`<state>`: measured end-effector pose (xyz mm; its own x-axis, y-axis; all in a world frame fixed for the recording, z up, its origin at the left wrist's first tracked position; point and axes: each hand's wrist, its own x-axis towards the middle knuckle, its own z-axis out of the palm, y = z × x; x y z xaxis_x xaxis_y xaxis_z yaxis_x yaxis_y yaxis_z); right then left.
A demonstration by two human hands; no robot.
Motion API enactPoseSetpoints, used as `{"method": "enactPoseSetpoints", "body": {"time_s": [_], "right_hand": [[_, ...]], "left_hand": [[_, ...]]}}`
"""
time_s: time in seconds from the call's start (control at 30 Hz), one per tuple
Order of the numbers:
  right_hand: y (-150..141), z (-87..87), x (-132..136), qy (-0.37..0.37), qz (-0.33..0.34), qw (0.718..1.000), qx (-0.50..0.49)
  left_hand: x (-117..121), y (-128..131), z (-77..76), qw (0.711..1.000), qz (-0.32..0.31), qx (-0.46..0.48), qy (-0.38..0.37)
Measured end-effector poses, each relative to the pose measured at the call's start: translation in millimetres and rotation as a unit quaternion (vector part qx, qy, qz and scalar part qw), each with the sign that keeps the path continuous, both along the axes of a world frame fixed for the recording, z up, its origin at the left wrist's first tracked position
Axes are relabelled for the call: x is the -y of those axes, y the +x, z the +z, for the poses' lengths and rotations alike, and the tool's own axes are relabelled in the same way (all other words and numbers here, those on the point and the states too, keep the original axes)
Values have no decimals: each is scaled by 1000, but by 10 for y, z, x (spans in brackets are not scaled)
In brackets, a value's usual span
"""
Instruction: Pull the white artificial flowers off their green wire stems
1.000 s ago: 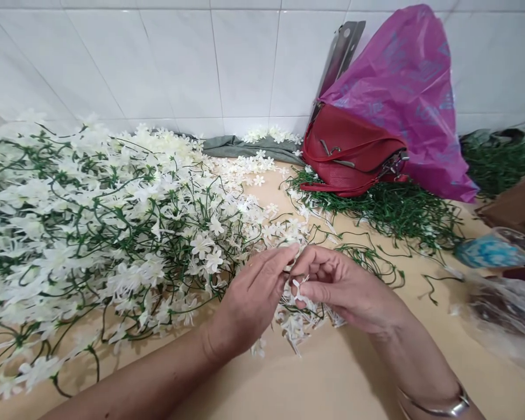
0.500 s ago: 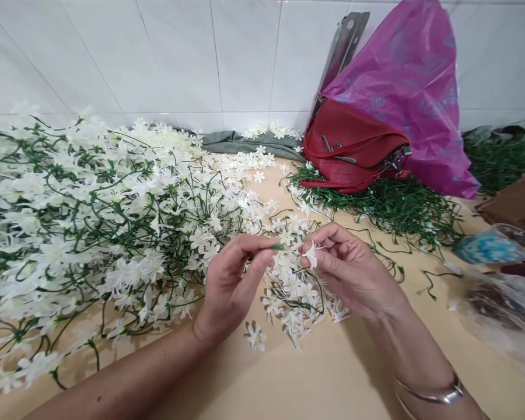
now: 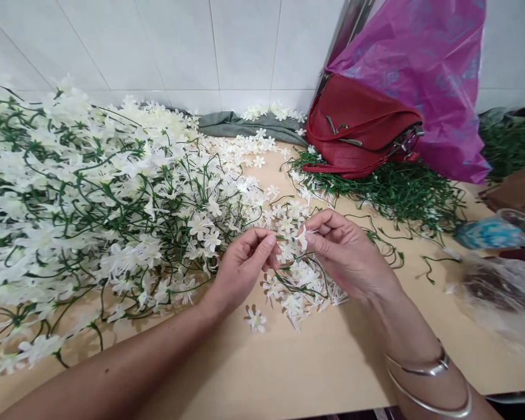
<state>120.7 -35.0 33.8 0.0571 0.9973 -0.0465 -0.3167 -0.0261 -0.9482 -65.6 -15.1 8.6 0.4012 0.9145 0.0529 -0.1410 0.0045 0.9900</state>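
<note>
Between thumb and fingertips, my right hand pinches a small white artificial flower. My left hand is closed in a pinch on a green stem, of which only a short tip shows beside the flower. A small gap separates the fingertips of the two hands. Beneath them lies a loose heap of white blossoms and thin white stamens. One single blossom rests apart, below my left hand. To the left rises a large pile of white flowers on curly green stems.
A red handbag sits on bare green stems at the back right, against a purple plastic bag. A blue-and-white cup lies on the right, near a clear plastic bag. Grey cloth runs along the tiled wall.
The view has tilted down slightly, showing the table's front edge. My hands have come a little closer together, and less of the green stem tip shows at my left fingertips.
</note>
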Motion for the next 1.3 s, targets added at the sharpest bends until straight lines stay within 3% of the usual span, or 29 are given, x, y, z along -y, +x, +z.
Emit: {"method": "enactPoseSetpoints", "body": {"time_s": [0.43,0.9,1.3], "right_hand": [[-44,-60,-3,-4,10,999,41],[-130,-126,-17,20,-52,995,88],[-234,-246,1,-25,-59,998,18]], "left_hand": [[17,-8,15,1000,-16,-8,23],[25,19,-50,999,4,42,-10],[17,36,-55,998,29,47,-20]]}}
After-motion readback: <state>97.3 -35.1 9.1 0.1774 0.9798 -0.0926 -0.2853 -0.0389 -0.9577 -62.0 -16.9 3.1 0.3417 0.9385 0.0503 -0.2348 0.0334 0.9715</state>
